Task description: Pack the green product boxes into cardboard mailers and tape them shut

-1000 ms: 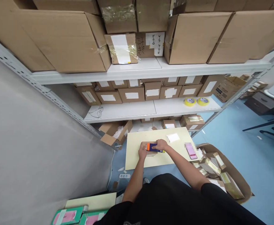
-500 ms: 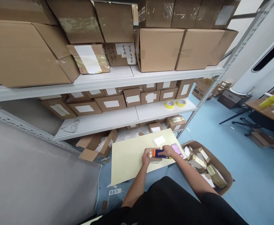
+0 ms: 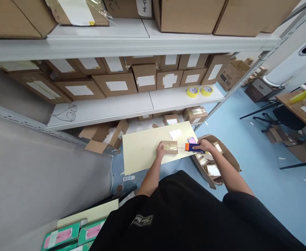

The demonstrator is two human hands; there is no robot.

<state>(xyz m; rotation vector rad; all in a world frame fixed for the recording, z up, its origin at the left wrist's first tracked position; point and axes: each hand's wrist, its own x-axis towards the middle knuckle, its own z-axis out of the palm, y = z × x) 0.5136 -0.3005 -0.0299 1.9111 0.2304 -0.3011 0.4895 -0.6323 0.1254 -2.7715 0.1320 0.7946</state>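
A small cardboard box (image 3: 169, 147) with shiny clear tape across its top lies on the pale yellow table (image 3: 137, 155). My left hand (image 3: 160, 150) grips the box's left end. To the right, my right hand (image 3: 204, 145) is closed around a blue and orange tape dispenser (image 3: 192, 147). A strip of clear tape (image 3: 181, 147) stretches from the box to the dispenser. Behind the dispenser lies a phone (image 3: 192, 140) with a pink screen, partly hidden. A stack of white paper labels (image 3: 175, 134) sits toward the back of the table.
Right of the table stands a large open carton (image 3: 228, 158) holding several small boxes. Shelving (image 3: 108, 111) ahead carries labelled boxes and two yellow tape rolls (image 3: 192, 91). An open carton (image 3: 103, 135) is at left. A power strip (image 3: 128, 178) lies on the floor.
My right hand has pulled the tape dispenser rightward off the box, drawing out tape. My left hand stays on the box. The view has tilted downward.
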